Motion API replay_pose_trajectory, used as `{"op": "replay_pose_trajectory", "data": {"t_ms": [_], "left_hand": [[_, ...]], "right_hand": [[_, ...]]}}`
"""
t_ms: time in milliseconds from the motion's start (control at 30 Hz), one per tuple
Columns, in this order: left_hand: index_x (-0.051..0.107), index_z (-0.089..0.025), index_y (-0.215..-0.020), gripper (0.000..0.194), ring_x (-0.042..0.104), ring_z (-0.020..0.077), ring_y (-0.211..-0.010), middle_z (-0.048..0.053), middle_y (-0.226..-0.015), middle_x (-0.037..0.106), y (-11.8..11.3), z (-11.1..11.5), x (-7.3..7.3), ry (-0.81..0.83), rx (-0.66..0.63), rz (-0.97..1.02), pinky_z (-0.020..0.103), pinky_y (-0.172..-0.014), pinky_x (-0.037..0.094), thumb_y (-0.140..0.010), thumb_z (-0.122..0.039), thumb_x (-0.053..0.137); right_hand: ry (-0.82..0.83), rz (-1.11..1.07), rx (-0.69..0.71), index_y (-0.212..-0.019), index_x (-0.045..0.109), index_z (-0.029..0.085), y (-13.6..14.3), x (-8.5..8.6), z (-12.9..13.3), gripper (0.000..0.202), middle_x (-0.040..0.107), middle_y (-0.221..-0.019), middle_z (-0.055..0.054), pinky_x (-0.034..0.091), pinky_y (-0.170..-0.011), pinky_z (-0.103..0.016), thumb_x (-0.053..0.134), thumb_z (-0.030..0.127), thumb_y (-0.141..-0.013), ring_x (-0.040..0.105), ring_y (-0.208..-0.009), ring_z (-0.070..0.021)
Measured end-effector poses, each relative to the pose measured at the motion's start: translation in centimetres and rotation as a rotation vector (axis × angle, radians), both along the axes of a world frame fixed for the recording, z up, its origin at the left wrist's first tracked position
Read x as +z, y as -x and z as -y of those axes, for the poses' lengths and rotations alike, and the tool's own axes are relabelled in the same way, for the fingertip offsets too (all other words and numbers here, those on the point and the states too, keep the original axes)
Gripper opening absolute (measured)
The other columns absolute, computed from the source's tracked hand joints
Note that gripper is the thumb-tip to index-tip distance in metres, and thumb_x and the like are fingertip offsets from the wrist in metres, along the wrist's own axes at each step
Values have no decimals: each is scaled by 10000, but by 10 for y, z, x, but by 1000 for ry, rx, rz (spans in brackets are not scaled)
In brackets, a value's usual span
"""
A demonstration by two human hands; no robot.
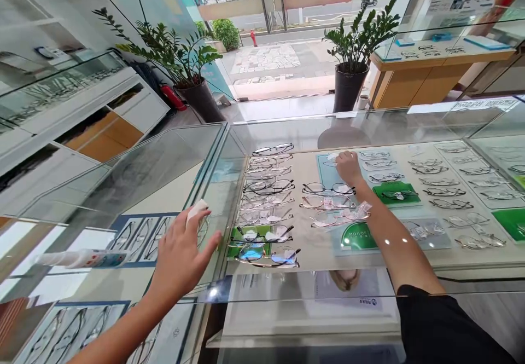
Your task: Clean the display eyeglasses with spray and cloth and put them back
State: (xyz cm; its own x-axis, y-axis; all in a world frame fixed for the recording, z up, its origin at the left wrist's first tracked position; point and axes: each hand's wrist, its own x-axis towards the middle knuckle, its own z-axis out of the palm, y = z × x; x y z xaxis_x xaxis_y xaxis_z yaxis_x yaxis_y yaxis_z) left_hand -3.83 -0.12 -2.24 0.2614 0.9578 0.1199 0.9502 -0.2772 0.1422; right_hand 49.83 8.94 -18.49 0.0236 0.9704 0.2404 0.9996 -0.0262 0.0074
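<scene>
My left hand (182,254) is raised over the glass counter on the left, thumb spread, with a small white cloth or tissue (197,209) between its fingers. Inside the display case, my right hand (348,167) reaches to the far part of the shelf, its fingers closed at a pair of glasses (330,159) on a light blue mat (324,173). Three pairs of glasses (328,189) lie just in front of that hand. A column of glasses (268,186) runs along the shelf between my hands.
A white spray bottle (88,258) lies on the left counter. The case's glass edge (287,297) crosses below my right forearm. More glasses (447,191) fill the right side. Potted plants (350,82) stand beyond the case.
</scene>
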Motion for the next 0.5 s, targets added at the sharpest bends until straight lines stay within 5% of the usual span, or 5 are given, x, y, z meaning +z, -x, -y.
{"op": "replay_pose_trajectory", "data": {"t_ms": [500], "left_hand": [[545, -288, -1460, 598, 416, 431, -1584, 172, -1643, 509, 4, -3, 1, 4, 4, -10, 654, -1216, 413, -1006, -648, 398]], "right_hand": [[60, -68, 68, -1081, 789, 97, -10, -17, -14, 331, 758, -1203, -220, 301, -1113, -434, 517, 24, -906, 513, -1236, -338]]}}
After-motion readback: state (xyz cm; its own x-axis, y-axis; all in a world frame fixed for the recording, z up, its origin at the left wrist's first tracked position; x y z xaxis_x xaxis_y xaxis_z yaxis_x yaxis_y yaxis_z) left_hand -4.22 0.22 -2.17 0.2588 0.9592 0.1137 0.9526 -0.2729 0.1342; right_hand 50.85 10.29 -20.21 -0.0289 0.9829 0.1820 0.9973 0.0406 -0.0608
